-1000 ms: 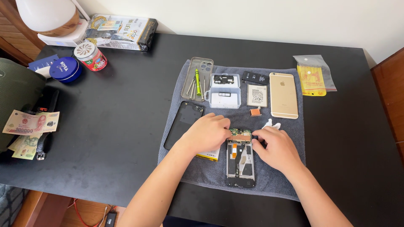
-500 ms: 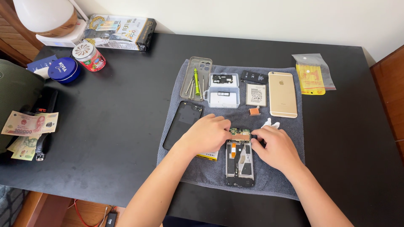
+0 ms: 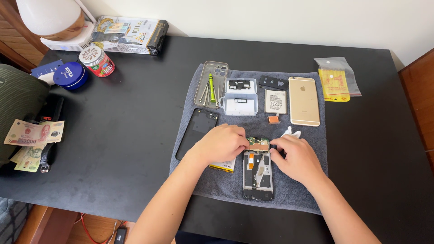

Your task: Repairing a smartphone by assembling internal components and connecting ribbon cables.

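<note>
The opened phone frame (image 3: 258,174) lies on the grey towel (image 3: 307,194) between our two hands, its long axis running from us toward the far edge of the table, with the green circuit board (image 3: 258,144) at its far end. That board end points away from us, and it is the part right at our fingertips: our left hand (image 3: 220,144) comes at it from the left and our right hand (image 3: 294,157) from the right, both about equally near, the rest of the frame stretching back toward us below the fingers. Our fingers on both hands are curled and pinched in at the board's two short edges; whether they truly grip it or only press on it we cannot tell. Under our left palm a yellow card (image 3: 222,165) shows, and just beyond those knuckles lies a black back cover (image 3: 197,132). Past the fingertips, farther from us, sit a clear parts box (image 3: 240,97), a clear case holding screwdrivers (image 3: 211,88), a battery (image 3: 275,101) and a gold phone (image 3: 304,100).
</note>
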